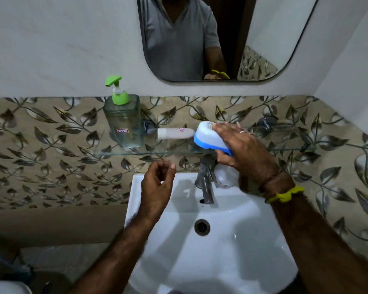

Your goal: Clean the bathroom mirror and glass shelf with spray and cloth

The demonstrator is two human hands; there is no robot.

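From the head camera, the right hand point(240, 145) grips a blue-and-white soap dish point(210, 137), fingers curled over its top and thumb under its near end. The dish sits at or just above the glass shelf point(136, 153), tilted, and I cannot tell whether it touches the glass. The left hand point(157, 183) hovers over the white sink point(253, 240), fingers loosely curled and holding nothing.

The risk, as I judge it, is the tilt: soap could slide out toward the tap point(205, 183) and basin. The dish is also just beside the white tube point(174, 133) lying on the shelf; a sideways sweep could roll it off the front edge or against the pump bottle point(123, 122) standing at the left.

The shelf runs left to right along the leaf-patterned tiles point(51, 145), its front edge facing the person. The mirror point(200, 39) hangs above on the far wall, its long axis not judgeable since its top is cut off. No spray or cloth shows.
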